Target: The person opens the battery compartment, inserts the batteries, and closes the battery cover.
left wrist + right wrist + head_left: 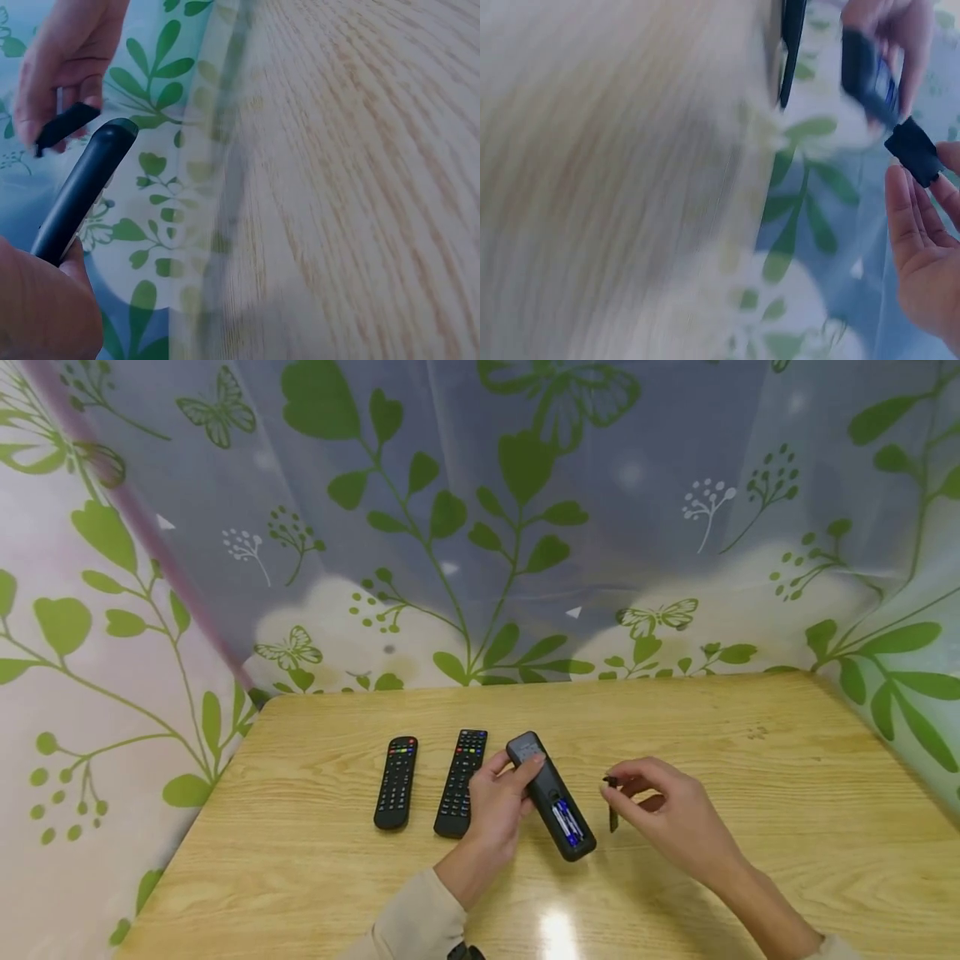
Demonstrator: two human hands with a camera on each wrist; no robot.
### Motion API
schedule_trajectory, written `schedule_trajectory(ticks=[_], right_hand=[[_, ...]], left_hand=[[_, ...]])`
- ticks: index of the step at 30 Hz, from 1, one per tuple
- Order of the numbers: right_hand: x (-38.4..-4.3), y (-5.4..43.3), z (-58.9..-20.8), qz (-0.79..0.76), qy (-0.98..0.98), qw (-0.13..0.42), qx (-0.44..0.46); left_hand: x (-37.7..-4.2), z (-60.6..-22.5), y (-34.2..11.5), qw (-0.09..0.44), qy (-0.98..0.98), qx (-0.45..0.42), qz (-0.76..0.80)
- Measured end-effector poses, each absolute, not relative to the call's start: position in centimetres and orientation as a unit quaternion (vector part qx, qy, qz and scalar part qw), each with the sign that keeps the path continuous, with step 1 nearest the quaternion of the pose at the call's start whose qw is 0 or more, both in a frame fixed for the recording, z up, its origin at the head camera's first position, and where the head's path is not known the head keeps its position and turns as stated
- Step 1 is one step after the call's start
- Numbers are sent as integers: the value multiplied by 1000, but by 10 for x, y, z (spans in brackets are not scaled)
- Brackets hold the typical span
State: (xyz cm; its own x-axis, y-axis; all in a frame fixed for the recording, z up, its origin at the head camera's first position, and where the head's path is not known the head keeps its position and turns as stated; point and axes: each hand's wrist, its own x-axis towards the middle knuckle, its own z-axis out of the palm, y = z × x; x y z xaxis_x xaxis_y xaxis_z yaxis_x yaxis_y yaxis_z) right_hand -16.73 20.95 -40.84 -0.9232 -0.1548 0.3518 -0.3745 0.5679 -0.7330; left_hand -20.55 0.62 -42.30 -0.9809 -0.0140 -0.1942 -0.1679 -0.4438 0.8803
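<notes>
My left hand (pixel 498 802) grips a black remote control (pixel 542 777) above the table, its back turned up. The battery compartment is uncovered, with blue-and-white batteries (pixel 568 823) lying side by side in it. Just right of the remote, my right hand (pixel 671 806) pinches a small black battery cover (pixel 613 806) between thumb and fingers. In the right wrist view the cover (pixel 915 152) is held apart from the remote (pixel 868 75). The left wrist view shows the remote (pixel 86 191) from its side, with the cover (pixel 67 127) beyond its far end.
Two more black remotes lie buttons-up on the wooden table (pixel 300 877): one at the left (pixel 396 782), and another remote (pixel 461 781) partly behind my left hand. A curtain (pixel 480 568) with green leaves and butterflies hangs along the table's back edge.
</notes>
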Motion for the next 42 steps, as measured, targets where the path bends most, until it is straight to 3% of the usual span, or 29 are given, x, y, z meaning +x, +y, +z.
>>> schedule_trajectory(ticks=[9,30,37,42], right_hand=[[-160,168,-414,462,-857,134,186],[-159,159,-429,361,-873,227,238],[-160,160,-430,361,-868,223,257],[-160,161,-425,389,-870,187,238]], left_hand=[[-204,-424,6,44,519,-76,850],[-199,-426,5,52,526,-60,847],[-198,-425,5,54,524,-60,848],[-199,-425,4,57,517,-66,851]])
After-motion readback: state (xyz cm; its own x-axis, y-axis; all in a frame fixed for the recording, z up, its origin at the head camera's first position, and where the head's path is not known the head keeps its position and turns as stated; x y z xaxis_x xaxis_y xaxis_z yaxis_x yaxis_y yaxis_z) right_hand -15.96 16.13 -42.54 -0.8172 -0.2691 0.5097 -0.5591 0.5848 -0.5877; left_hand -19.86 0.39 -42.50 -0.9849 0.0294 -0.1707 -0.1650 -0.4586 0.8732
